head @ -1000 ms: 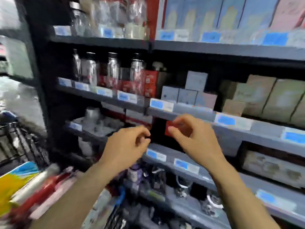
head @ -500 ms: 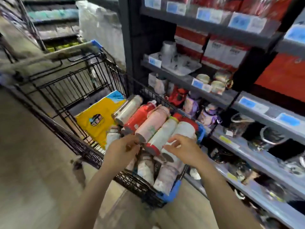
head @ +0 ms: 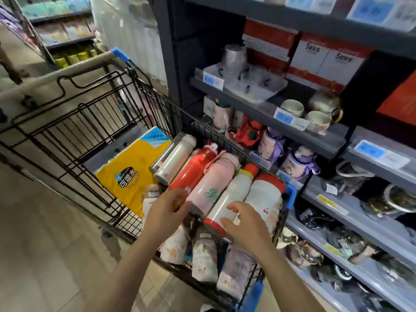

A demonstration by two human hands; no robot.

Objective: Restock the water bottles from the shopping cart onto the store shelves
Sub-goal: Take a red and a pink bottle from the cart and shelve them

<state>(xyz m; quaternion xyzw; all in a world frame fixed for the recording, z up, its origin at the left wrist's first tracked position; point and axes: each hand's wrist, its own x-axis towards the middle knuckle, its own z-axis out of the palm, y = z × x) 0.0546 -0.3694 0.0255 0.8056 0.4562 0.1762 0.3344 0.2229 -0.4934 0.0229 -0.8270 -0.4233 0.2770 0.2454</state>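
Note:
A black wire shopping cart holds several water bottles lying side by side: a silver one, a red one, a pink one, a white one with red ends and a wide white one with a red cap. More pale bottles lie beneath them. My left hand hovers at the base of the red and pink bottles, fingers loosely curled. My right hand is spread over the lower end of the white bottle. Neither hand grips anything.
A yellow tissue pack lies in the cart's far end. Grey store shelves on the right carry mugs, purple bottles, red and white boxes and wrapped goods lower down. Tiled aisle floor lies to the left.
A second ago my hands were raised at the shelf by a red box. The view has swung down to the cart, and both hands now reach over the bottles, slightly lower than before.

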